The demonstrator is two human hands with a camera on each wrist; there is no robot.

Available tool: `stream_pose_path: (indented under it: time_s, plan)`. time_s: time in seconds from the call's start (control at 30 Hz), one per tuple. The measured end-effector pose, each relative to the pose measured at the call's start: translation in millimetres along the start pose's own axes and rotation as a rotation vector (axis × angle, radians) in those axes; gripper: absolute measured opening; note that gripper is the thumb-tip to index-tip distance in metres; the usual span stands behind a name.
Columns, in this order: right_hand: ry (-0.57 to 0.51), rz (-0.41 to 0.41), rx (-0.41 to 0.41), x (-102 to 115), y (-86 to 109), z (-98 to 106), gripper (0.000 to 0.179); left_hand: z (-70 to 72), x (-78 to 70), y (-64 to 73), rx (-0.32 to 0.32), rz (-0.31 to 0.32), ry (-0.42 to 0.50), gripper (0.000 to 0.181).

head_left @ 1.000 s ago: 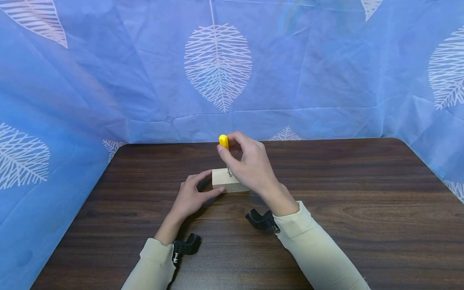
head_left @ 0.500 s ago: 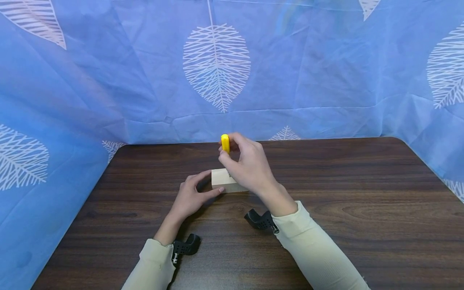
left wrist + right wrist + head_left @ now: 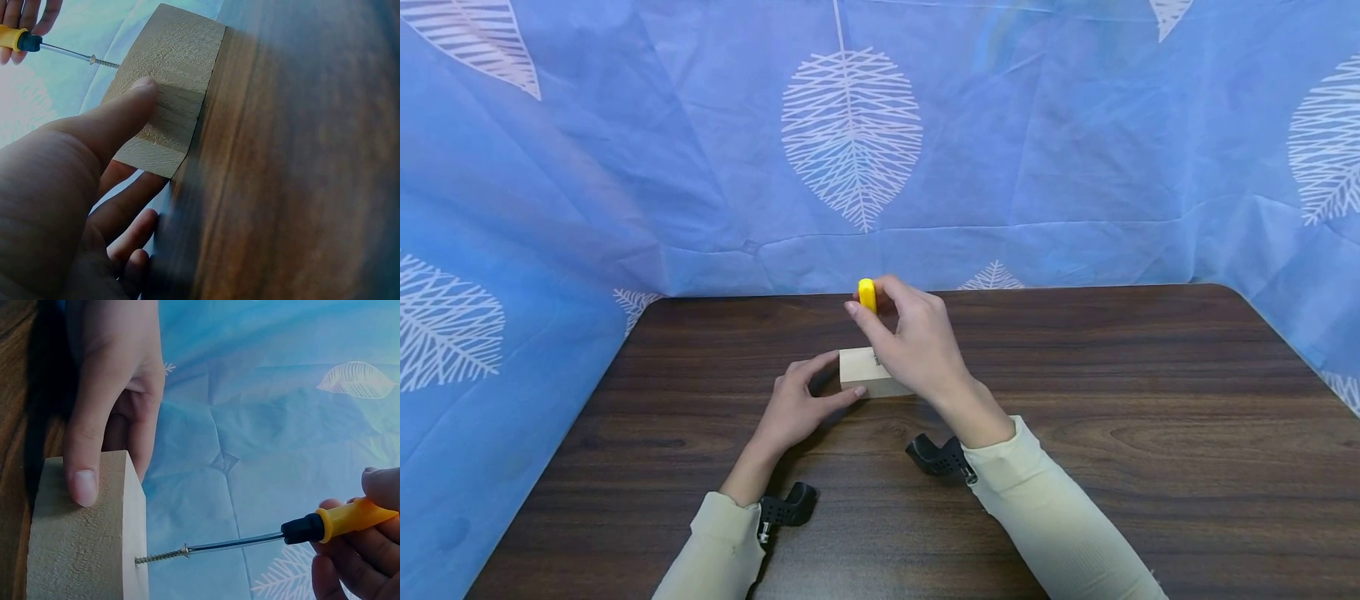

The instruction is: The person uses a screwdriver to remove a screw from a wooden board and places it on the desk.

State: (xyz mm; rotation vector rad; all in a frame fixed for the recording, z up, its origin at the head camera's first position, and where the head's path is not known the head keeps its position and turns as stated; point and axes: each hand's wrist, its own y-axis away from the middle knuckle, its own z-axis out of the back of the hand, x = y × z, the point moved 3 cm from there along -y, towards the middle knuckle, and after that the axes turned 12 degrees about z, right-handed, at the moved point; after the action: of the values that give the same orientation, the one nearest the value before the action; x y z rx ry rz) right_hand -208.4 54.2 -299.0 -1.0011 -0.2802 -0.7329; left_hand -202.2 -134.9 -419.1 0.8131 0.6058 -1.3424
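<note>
While the left hand [image 3: 797, 402] holds the wooden block [image 3: 865, 383] between its thumb, laid on the near face, and fingers reaching past the end beside it, the right hand [image 3: 917, 342] pinches a yellow-handled screwdriver [image 3: 353, 520] with thumb and fingers. The block lies on the table [image 3: 1075, 433], just ahead of the left palm and below the right hand. In its top face stands a screw [image 3: 161, 556], between the two hands and partly sunk, with much of the thread exposed and the head clear of the wood. The driver's tip appears to meet that head, and shaft and screw run close to one line; how well the tip is seated is too small to tell.

To turn the screw well, the right hand should hold the shaft in line with it and press evenly along the handle, since a sideways lean could make the tip slip or tilt the screw. Short fingertip turns would suit this light hold. The left hand's grip should be firm enough to stop the block twisting, its thumb well away from the tip.
</note>
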Motion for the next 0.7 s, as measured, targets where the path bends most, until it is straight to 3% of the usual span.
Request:
stream_pose_path:
  time_s: [0.27, 0.7]
  plan:
    - [-0.057, 0.010, -0.034, -0.3, 0.1, 1.3, 0.025, 0.2, 0.1, 0.7, -0.004, 0.002, 0.001, 0.074]
    - [-0.091, -0.009, 0.028, 2.5, 1.1, 3.5, 0.020, 0.0, 0.8, -0.3, -0.002, 0.001, 0.001, 0.073]
